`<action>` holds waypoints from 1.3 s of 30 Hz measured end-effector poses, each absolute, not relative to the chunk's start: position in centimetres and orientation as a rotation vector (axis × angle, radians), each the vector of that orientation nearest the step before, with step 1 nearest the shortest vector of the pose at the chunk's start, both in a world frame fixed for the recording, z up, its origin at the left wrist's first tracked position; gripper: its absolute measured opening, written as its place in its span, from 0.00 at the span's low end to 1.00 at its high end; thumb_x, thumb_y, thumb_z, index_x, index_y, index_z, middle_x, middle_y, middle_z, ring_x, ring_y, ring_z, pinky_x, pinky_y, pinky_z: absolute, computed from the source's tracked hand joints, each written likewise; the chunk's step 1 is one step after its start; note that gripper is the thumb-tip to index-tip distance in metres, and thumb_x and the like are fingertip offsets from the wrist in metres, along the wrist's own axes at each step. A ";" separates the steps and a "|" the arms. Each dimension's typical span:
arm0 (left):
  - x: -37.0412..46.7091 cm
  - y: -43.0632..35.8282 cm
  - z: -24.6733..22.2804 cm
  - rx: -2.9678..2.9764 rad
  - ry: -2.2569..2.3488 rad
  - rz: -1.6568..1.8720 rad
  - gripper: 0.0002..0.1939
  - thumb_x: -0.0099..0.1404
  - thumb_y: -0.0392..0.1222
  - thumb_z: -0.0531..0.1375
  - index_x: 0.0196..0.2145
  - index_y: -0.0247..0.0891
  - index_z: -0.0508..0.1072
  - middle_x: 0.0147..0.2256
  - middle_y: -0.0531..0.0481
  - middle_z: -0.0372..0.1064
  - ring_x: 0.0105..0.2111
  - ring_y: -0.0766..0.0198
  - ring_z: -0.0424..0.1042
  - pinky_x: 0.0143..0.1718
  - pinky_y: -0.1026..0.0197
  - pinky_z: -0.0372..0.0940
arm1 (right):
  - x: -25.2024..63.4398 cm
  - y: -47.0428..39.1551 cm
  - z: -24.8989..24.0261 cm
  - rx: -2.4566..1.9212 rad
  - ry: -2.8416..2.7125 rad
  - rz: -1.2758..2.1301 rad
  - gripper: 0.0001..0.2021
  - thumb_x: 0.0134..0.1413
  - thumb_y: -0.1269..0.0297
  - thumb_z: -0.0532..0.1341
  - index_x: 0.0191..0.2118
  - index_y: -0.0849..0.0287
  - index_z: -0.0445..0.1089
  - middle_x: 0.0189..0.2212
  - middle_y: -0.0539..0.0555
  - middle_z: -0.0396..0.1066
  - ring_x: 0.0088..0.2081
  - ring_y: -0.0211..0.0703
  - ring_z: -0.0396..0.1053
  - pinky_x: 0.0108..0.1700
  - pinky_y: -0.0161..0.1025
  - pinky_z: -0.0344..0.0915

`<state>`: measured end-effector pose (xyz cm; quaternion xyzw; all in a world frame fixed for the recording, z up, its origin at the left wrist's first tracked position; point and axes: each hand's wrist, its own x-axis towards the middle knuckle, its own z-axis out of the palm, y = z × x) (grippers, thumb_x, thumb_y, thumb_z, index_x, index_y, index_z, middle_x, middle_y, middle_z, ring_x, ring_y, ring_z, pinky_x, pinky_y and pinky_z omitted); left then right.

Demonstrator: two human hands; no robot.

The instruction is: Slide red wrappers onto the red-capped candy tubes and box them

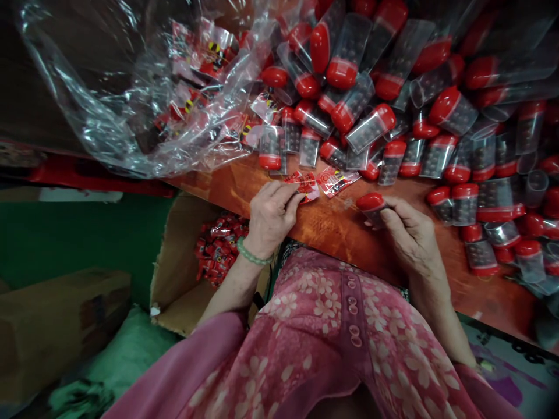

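Observation:
Near the front edge of the wooden table, my left hand has its fingers closed on a small red printed packet. Another packet with a yellow and black figure lies just to its right, apart from the hand. My right hand grips a clear plastic container with a rounded red end, tilted above the tabletop. The fingers cover part of that container, so what is inside it cannot be made out.
Many similar red-ended containers with dark round pellets are heaped behind and to the right. A clear plastic bag of printed packets lies at the back left. Below the table's left side, a cardboard box holds small red pieces.

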<state>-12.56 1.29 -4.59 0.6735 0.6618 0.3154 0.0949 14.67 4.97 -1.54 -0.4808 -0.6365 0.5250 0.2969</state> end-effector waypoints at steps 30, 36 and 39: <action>-13.4 1.7 -1.9 1.571 1.901 1.243 0.07 0.63 0.39 0.67 0.27 0.37 0.79 0.27 0.52 0.78 0.27 0.68 0.73 0.31 0.64 0.68 | 7.5 6.8 -3.0 -0.916 -2.339 0.975 0.19 0.73 0.57 0.54 0.60 0.59 0.71 0.48 0.62 0.78 0.49 0.49 0.76 0.55 0.48 0.75; -12.5 0.9 0.1 1.470 1.755 1.283 0.06 0.57 0.35 0.73 0.26 0.37 0.80 0.27 0.53 0.79 0.28 0.67 0.77 0.32 0.64 0.71 | 10.8 6.4 -1.5 -1.091 -1.842 1.328 0.14 0.70 0.54 0.58 0.51 0.53 0.77 0.42 0.53 0.81 0.37 0.42 0.78 0.43 0.41 0.76; -11.8 0.4 0.4 1.508 1.682 1.243 0.05 0.59 0.39 0.73 0.28 0.38 0.81 0.29 0.52 0.80 0.29 0.67 0.77 0.33 0.63 0.72 | 12.6 5.6 -0.9 -1.160 -1.664 1.447 0.15 0.66 0.50 0.62 0.50 0.51 0.77 0.38 0.51 0.80 0.31 0.41 0.76 0.36 0.40 0.76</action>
